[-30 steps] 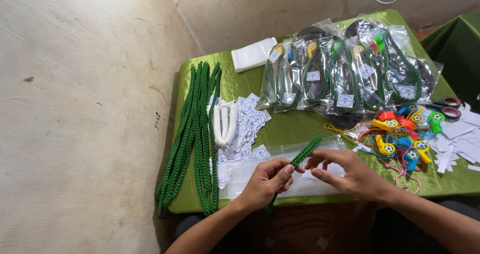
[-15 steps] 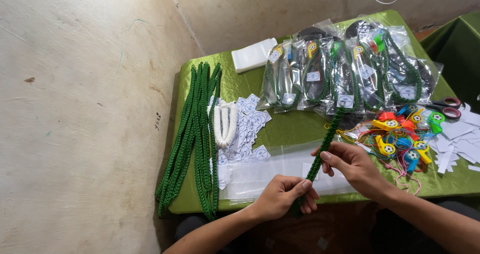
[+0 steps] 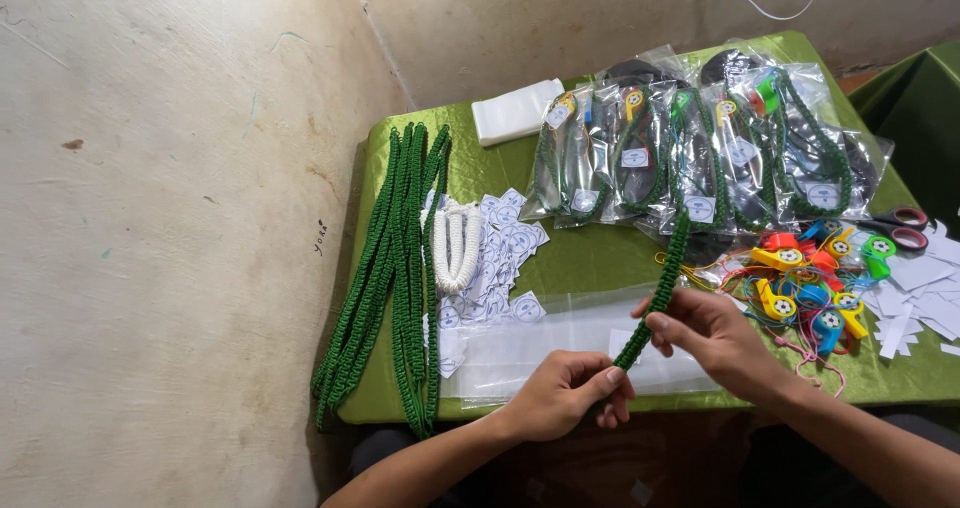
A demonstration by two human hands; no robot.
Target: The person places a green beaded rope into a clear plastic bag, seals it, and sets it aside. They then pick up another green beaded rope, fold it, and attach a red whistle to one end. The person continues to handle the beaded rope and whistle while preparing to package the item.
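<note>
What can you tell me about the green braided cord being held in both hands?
The cord is a bright green braided lanyard, woven and knobbly, like knotted string. It runs taut and slanted, from the left hand near the table's front edge up and right past the right hand towards the bagged cords. The left hand pinches its lower end; the right hand grips it further up. Its upper part hangs free above the green cloth.

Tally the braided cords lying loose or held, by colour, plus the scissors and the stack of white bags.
Green braided cord held in both hands: 1
Green cords laid in a bundle on the left: too overlapped to count
White braided cord: 1
Scissors: 1
White bag stack: 1
Total countable: 4
</note>
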